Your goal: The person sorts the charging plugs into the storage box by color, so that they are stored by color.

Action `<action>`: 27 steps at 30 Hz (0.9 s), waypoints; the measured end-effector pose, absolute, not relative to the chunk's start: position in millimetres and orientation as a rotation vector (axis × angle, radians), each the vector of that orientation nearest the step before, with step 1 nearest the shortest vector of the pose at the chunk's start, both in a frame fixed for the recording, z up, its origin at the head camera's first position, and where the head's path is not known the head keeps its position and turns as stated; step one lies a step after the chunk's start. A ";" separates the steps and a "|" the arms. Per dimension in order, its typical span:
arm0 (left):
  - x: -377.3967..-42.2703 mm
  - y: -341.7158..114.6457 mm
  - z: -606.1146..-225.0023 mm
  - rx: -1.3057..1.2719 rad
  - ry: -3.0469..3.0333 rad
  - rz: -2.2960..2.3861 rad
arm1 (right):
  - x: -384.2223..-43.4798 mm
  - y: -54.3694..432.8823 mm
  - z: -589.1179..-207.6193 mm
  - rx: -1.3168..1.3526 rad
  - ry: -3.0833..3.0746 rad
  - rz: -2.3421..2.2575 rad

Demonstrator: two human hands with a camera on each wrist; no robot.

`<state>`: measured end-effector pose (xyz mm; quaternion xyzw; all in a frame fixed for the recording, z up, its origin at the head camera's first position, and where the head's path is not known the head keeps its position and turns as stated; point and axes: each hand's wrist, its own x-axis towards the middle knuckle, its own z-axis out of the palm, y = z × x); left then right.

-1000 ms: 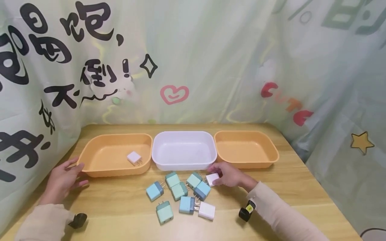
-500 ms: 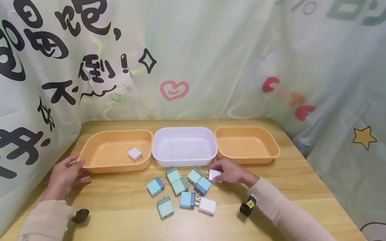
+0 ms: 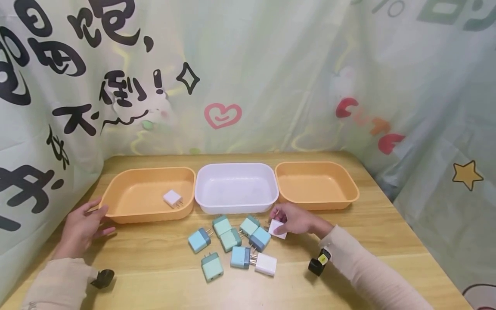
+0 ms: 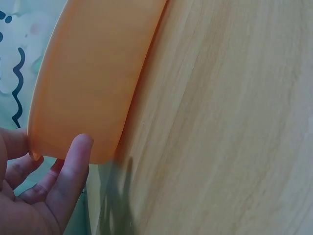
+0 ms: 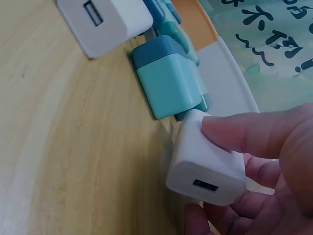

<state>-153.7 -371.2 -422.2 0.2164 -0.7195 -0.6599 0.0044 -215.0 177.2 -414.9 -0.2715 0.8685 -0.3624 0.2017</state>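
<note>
Right wrist view: a white charger lies in the right grip, pinched between thumb and fingers, its port facing the camera. In the head view its long axis runs roughly left to right, prongs leftward. Just beside it on the tabletop lie one second white charger, four green chargers and three blue chargers. The left grip, fingers spread, touches the left orange tray, containing a third white charger; one white tray and one right orange tray adjoin. Behind hangs printed cloth.
</note>
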 end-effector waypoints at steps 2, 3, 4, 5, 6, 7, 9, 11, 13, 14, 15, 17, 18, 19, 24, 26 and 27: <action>-153.8 -371.9 -423.1 0.672 -2.248 -2.078 | -214.9 178.2 -413.9 -0.738 2.413 -1.032; -153.8 -372.4 -423.4 0.665 -2.252 -2.075 | -214.8 178.4 -413.2 -0.726 2.405 -1.040; -153.6 -372.8 -423.7 0.657 -2.255 -2.072 | -214.7 178.5 -412.5 -0.719 2.395 -1.049; -153.4 -373.3 -423.9 0.651 -2.258 -2.067 | -214.6 178.5 -411.6 -0.710 2.389 -1.055; -153.3 -373.7 -423.9 0.647 -2.258 -2.064 | -214.3 178.3 -410.7 -0.701 2.376 -1.067; -153.1 -373.9 -424.0 0.646 -2.263 -2.057 | -214.0 178.2 -409.5 -0.687 2.362 -1.077; -153.0 -373.9 -424.3 0.644 -2.266 -2.050 | -213.7 177.8 -407.2 -0.654 2.339 -1.096; -153.3 -373.2 -424.0 0.648 -2.256 -2.059 | -212.9 177.4 -404.9 -0.616 2.309 -1.118; -153.4 -372.7 -423.3 0.651 -2.248 -2.067 | -212.5 176.5 -402.4 -0.587 2.282 -1.134; -153.3 -372.6 -422.6 0.653 -2.239 -2.073 | -212.3 175.7 -401.2 -0.578 2.271 -1.138; -153.2 -372.5 -421.9 0.653 -2.235 -2.076 | -212.2 174.9 -399.9 -0.569 2.259 -1.143; -152.9 -372.4 -421.2 0.655 -2.232 -2.080 | -212.4 173.1 -397.4 -0.568 2.258 -1.136; -152.9 -372.2 -420.9 0.656 -2.232 -2.080 | -212.6 172.3 -396.1 -0.567 2.261 -1.133; -153.0 -371.9 -420.6 0.660 -2.233 -2.079 | -212.8 171.4 -394.7 -0.569 2.267 -1.129; -153.0 -369.6 -419.3 0.678 -2.253 -2.050 | -214.3 166.9 -388.0 -0.566 2.267 -1.137; -152.3 -369.2 -419.1 0.680 -2.262 -2.046 | -214.6 165.2 -385.5 -0.565 2.253 -1.147; -151.8 -369.3 -419.1 0.678 -2.267 -2.047 | -214.7 164.3 -384.4 -0.567 2.250 -1.151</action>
